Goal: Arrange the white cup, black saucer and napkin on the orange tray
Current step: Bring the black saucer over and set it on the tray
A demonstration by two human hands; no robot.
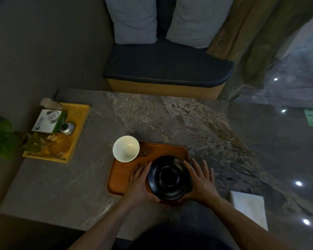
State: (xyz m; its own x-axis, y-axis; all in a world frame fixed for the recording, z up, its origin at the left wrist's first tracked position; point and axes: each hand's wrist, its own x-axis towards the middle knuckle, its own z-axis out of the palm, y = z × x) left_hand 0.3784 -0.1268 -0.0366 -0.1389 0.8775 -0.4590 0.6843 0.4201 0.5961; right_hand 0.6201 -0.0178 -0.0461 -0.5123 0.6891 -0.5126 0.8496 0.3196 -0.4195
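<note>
marble table (pixel 152 112) wide under everything. orange tray (pixel 121 174) near centre. black saucer (pixel 169 177) on tray's right half, cradled between my left hand (pixel 138 183) and right hand (pixel 200 181) — fingers straight, pressing rim, not curled round. napkin (pixel 249 208) well apart, near right. white cup (pixel 126 148) overhangs tray's far-left corner — nudge tray, cup could tip off.

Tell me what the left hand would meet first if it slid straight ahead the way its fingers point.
Probably the white cup: the left hand points up-left across the orange tray, beside the black saucer. Depth is unclear.
</note>
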